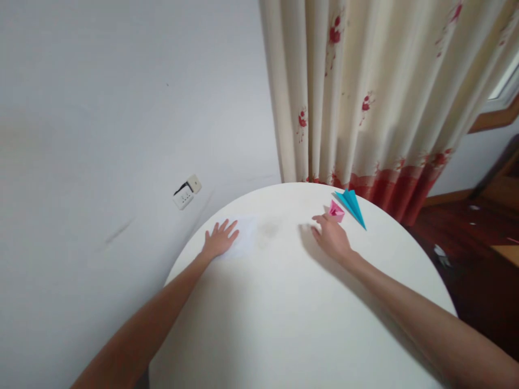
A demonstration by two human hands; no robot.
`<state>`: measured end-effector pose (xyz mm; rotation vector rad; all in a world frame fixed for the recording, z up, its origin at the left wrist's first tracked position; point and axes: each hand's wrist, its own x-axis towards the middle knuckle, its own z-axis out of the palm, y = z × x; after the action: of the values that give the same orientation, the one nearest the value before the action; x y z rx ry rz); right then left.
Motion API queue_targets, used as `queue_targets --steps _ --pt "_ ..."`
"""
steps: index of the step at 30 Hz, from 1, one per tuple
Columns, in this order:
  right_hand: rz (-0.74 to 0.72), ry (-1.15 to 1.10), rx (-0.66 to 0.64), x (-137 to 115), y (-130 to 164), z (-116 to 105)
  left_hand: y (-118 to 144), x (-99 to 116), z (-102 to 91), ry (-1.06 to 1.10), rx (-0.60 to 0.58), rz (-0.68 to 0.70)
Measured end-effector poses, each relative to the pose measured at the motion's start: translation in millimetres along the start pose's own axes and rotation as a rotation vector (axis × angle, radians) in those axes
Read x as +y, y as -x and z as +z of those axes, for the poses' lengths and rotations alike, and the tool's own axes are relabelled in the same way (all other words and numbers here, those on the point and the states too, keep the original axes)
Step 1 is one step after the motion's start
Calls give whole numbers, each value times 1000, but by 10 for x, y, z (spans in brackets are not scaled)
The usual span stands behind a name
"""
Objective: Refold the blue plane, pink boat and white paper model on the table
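Note:
My left hand point(220, 239) lies flat, fingers spread, on a white sheet of paper point(245, 242) at the left side of a round white table point(284, 324). My right hand point(330, 235) rests on the table further right, fingers loosely curled and apart, holding nothing. Its fingertips are close to a small pink folded paper piece point(337, 211), and I cannot tell if they touch it. A blue paper plane point(352, 205) lies just beyond the pink piece, near the table's far edge.
A cream curtain point(365, 92) with red flowers hangs behind the table. A white wall on the left carries a socket with a plug point(185, 193). Dark wooden floor point(466, 237) and wooden furniture are at the right.

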<state>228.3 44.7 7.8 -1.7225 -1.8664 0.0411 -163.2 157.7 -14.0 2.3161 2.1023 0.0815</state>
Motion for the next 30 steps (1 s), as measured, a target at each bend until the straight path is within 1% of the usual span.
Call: queue_targets --steps 1,3,5,7,8,9,10,11,13,14,15,16,17,19,20,21,22,24,26,28,30 --pt "69 27 57 109 -68 -57 -47 -64 -6 3 10 -9" --pt "176 87 115 318 -159 -132 -117 -153 -15 9 21 -20" --pt "242 93 116 494 -197 -147 -156 -197 -26 13 9 -26" --pt "282 36 88 623 -208 -117 -165 -204 -46 28 -9 -28" --pt "292 2 73 665 -212 -96 -155 -191 -61 42 3 -30" --pt "294 -27 59 690 -216 -77 -136 -164 -83 59 39 -33" --pt "286 -46 49 695 -220 -61 -103 -120 -110 81 100 -35" --pt "261 -56 38 679 -224 -50 -56 -55 -144 106 195 -36" --pt "202 -60 19 574 -219 -35 90 148 -228 183 373 6" --pt "164 -64 3 485 -204 -27 188 285 -274 253 420 70" --pt "130 -75 -14 375 -176 -17 301 443 -318 346 424 153" --pt "99 -93 -33 248 -135 -3 424 615 -357 458 397 233" --pt "29 -136 -76 110 -78 14 552 794 -388 578 334 294" --pt "-84 -235 -143 -174 75 51 797 1128 -418 726 138 388" --pt "-133 -270 -180 -307 164 67 900 1265 -415 749 93 435" --pt "-162 -291 -212 -427 257 78 986 1372 -402 752 81 487" --pt "-192 -312 -250 -531 347 85 1052 1447 -379 731 98 516" --pt "-242 -339 -303 -687 501 78 1124 1504 -316 661 163 504" --pt "-300 -334 -332 -779 598 47 1136 1474 -245 601 186 480" --pt "-345 -345 -374 -816 628 10 1117 1413 -183 569 164 461" --pt "-349 -377 -404 -806 597 -10 1091 1364 -139 559 127 454"
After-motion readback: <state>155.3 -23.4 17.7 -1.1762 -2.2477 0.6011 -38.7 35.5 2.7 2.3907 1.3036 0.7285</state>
